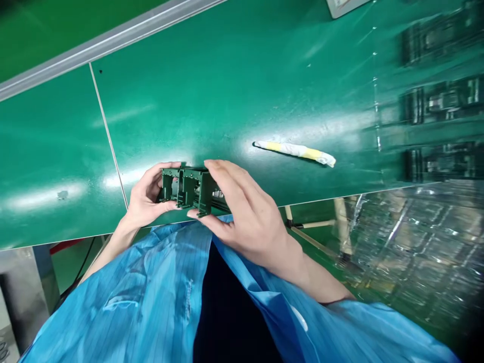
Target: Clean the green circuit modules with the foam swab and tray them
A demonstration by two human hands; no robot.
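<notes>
I hold a dark green plastic frame part (pixel 189 189) with both hands, just above the near edge of the green table (pixel 227 75). My left hand (pixel 145 197) grips its left end, thumb below and fingers curled over the top. My right hand (pixel 245 214) wraps the right end, fingers over the top and thumb underneath. My blue smock sleeves fill the bottom of the view.
A crumpled white and yellow wrapper (pixel 297 150) lies on the table to the right of my hands. Several dark parts (pixel 440 101) sit blurred at the far right. A clear plastic tray (pixel 412 242) lies below them at the right. A metal rail (pixel 106 43) crosses the top left.
</notes>
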